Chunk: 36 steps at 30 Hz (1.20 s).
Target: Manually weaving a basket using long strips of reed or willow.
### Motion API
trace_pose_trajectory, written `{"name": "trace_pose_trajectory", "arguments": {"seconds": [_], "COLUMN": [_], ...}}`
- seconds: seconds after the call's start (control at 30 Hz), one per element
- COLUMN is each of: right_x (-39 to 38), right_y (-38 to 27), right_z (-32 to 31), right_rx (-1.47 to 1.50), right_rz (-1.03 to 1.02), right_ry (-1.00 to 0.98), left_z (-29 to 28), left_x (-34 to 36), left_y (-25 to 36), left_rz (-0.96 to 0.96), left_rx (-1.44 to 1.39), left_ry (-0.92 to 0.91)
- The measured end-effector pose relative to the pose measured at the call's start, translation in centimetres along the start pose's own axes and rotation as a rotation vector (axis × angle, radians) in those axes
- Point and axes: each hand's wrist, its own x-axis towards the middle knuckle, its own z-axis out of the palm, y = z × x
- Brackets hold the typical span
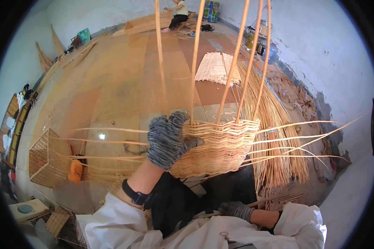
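In front of me stands a partly woven wicker basket [214, 155], its wavy wall made of pale willow rods. Several tall stakes [194, 62] rise from its top edge, and long loose rods [295, 139] stick out to both sides. My left hand [167, 139], in a grey knitted glove, grips the upper left of the wall, thumb lying across its face. Low by my lap, my gloved right hand [238, 210] has its fingers curled; a thin pale rod end shows beside it, but what it holds is mostly hidden.
A big bundle of willow rods [278, 157] lies on the right, below a pale woven panel [214, 68]. At left stand a wicker basket frame [47, 159] and an orange object [75, 171]. A person [179, 12] sits working at the far end. Walls close both sides.
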Motion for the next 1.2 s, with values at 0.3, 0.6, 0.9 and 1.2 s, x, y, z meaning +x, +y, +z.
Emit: {"name": "trace_pose_trajectory", "arguments": {"seconds": [0.3, 0.6, 0.9, 1.2], "right_x": [-0.2, -0.5, 10.1, 12.1], "right_y": [0.5, 0.4, -6.5, -7.0], "right_z": [-1.9, -13.4, -23.6, -24.2], "right_rx": [-0.041, 0.154, -0.606, -0.403], "right_rz": [-0.010, -0.268, -0.076, 0.033], "right_ry": [-0.437, -0.154, 1.027, 0.964], "left_z": [-0.1, -1.6, -5.3, -5.4], "left_x": [-1.7, -3.9, -2.9, -1.9], "left_y": [0.6, -3.8, -4.3, -5.5], "left_rz": [0.168, -0.124, -0.151, -0.125], "left_rx": [0.192, -0.290, -0.538, -0.778], "left_ry": [0.519, 0.233, -0.119, -0.068]}}
